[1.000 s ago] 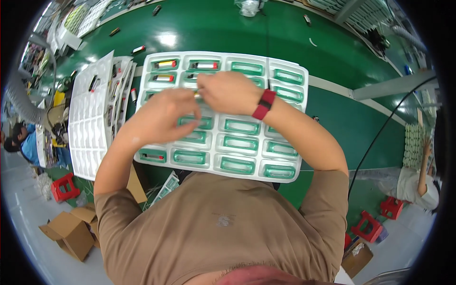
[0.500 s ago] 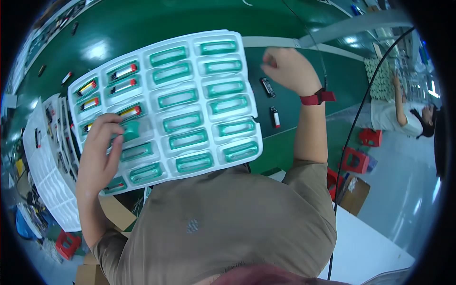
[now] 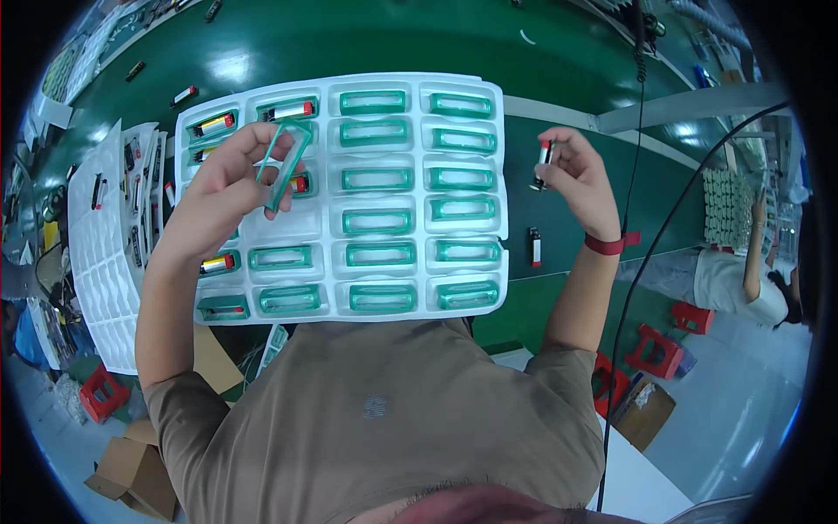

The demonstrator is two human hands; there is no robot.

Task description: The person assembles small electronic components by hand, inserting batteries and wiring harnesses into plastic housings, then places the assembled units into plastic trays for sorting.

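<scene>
My left hand (image 3: 220,194) is closed on a clear, green-edged rectangular plastic case (image 3: 298,155), holding it tilted above the left part of a white moulded tray (image 3: 420,166). Similar green-edged cases sit in the tray's pockets; several on the left contain small red-ended cylinders (image 3: 292,110), and the others shown look hollow. My right hand (image 3: 587,182), right of the tray, pinches a small battery-like cylinder (image 3: 546,154) with a red top, white side and dark lower end. Just below that hand, a similar cylinder (image 3: 535,248) lies on the green table. My left hand hides some pockets.
Stacked white trays (image 3: 105,253) with loose pieces stand at the left. More cylinders, one red-ended (image 3: 184,95), lie on the far green table. A black cable (image 3: 668,244) hangs at the right. Beyond it are red stools (image 3: 653,351) and another person (image 3: 738,275).
My left hand has lifted a green-edged case from its tray pocket. My right hand has lowered and taken a cylinder from the table. The whole view has shifted and turned slightly.
</scene>
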